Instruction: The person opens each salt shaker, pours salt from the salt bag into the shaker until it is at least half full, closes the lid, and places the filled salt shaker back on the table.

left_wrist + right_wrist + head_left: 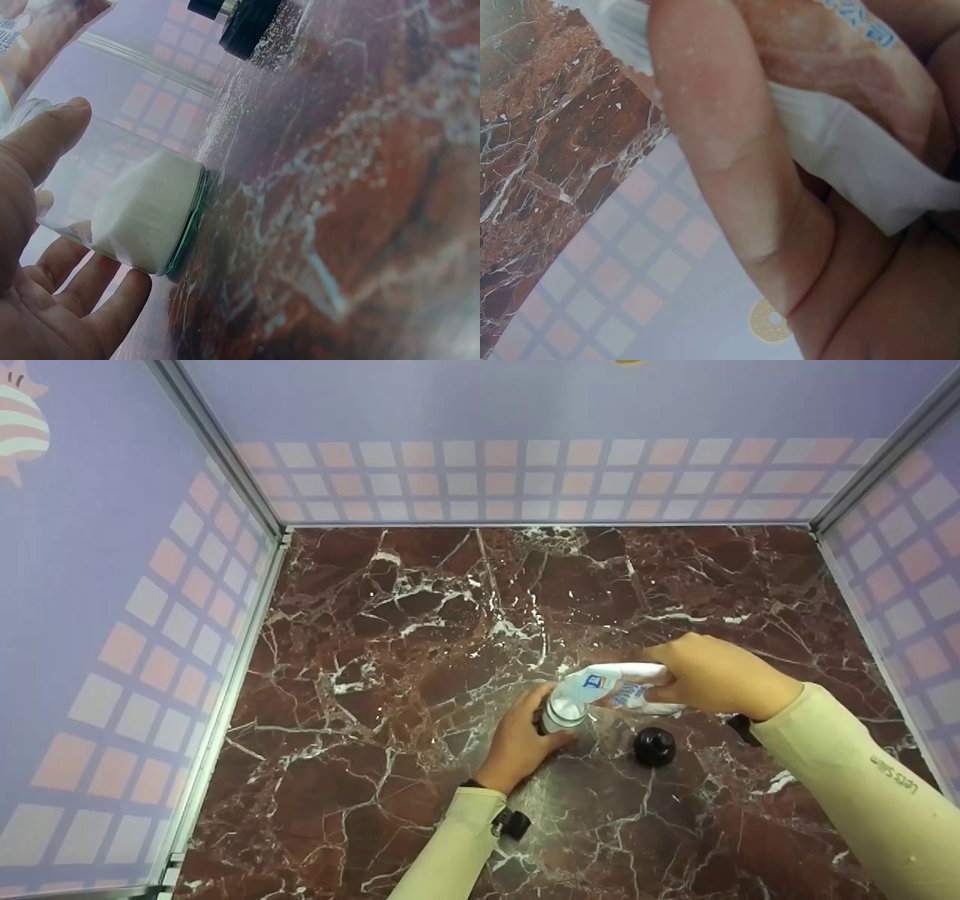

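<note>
My left hand (520, 744) grips a clear glass jar (564, 718) standing upright on the table, its thumb and fingers curled round the sides. In the left wrist view, white granules (146, 214) lie heaped at a slant inside the jar. Above it, my right hand (716, 676) holds a soft printed plastic bag (619, 688), tilted with its end at the jar's mouth. The right wrist view shows a finger (712, 112) close up, with a few white grains on it, against the crumpled bag (847, 142). Whether granules are flowing out cannot be told.
A black lid (655, 747) with a raised top lies on the table to the right of the jar. White specks are scattered over the dark red marbled tabletop (337, 780). Purple panels with pink and white squares (480, 454) wall in the back and sides.
</note>
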The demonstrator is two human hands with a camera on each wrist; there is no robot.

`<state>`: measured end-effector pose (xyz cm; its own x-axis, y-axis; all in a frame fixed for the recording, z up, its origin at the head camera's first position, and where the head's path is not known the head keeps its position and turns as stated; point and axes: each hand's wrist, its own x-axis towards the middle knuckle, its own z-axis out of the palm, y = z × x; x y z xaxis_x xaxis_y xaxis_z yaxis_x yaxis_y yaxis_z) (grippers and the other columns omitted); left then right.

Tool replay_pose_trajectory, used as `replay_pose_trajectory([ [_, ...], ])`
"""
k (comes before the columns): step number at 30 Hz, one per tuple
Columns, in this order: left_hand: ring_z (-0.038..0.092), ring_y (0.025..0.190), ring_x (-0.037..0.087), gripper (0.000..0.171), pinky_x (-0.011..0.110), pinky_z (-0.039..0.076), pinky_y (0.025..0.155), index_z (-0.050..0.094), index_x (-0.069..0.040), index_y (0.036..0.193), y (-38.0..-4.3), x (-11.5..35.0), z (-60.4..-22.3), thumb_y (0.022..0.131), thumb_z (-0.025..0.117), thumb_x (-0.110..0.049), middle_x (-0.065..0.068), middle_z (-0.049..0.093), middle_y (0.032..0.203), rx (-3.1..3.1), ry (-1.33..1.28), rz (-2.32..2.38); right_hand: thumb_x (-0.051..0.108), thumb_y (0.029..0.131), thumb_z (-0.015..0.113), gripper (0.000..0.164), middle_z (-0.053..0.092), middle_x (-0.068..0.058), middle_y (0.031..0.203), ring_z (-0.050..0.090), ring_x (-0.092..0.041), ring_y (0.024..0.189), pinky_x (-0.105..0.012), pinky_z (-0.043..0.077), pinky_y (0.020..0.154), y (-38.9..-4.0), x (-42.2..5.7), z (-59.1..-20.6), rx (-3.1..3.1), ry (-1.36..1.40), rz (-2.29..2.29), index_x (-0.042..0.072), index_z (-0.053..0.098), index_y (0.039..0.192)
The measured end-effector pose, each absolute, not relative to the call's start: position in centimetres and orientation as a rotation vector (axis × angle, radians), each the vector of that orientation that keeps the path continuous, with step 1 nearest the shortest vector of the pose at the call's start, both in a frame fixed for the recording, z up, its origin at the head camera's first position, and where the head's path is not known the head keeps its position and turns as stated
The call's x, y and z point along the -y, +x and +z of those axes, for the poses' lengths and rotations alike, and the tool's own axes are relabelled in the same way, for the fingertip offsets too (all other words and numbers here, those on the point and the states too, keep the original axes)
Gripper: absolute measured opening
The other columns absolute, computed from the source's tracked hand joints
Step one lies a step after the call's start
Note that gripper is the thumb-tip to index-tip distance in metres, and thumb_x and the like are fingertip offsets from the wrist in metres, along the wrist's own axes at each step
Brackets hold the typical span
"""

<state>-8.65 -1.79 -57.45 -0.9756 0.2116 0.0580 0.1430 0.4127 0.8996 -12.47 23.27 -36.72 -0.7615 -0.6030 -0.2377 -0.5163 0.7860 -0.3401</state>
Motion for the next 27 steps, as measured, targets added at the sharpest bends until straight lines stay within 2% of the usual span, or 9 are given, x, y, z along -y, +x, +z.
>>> replay_pose_trajectory([
  [11, 0.062, 0.121, 0.014, 0.079, 0.026, 0.052, 0.103, 0.054, -0.030, 0.146, -8.73, 1.77, -57.43, 0.077, 0.092, -0.024, -0.003, 0.062, 0.133, -2.588, 0.342, 1.635, 0.016, 0.086, 0.082, 0.020, 0.062, 0.007, 0.068, 0.047, -0.010, 0.052, -0.029, 0.042, 0.049, -12.46, -23.30, -36.75, -2.655, -0.837, -0.343, 0.013, 0.062, 0.084],
  [18, 0.064, 0.120, 0.019, 0.082, 0.026, 0.054, 0.101, 0.053, -0.026, 0.148, -8.60, 1.81, -57.28, 0.076, 0.092, -0.016, 0.002, 0.061, 0.133, -2.554, 0.353, 1.680, 0.016, 0.087, 0.081, 0.016, 0.066, 0.007, 0.072, 0.050, -0.009, 0.053, -0.029, 0.045, 0.050, -12.44, -23.24, -36.57, -2.641, -0.838, -0.368, 0.014, 0.066, 0.091],
  [27, 0.063, 0.122, 0.018, 0.082, 0.024, 0.052, 0.102, 0.053, -0.025, 0.148, -8.62, 1.72, -57.38, 0.076, 0.092, -0.020, 0.000, 0.061, 0.134, -2.572, 0.340, 1.655, 0.017, 0.088, 0.081, 0.015, 0.066, 0.007, 0.074, 0.050, -0.009, 0.054, -0.030, 0.047, 0.052, -12.47, -23.21, -36.53, -2.645, -0.860, -0.367, 0.014, 0.069, 0.097],
])
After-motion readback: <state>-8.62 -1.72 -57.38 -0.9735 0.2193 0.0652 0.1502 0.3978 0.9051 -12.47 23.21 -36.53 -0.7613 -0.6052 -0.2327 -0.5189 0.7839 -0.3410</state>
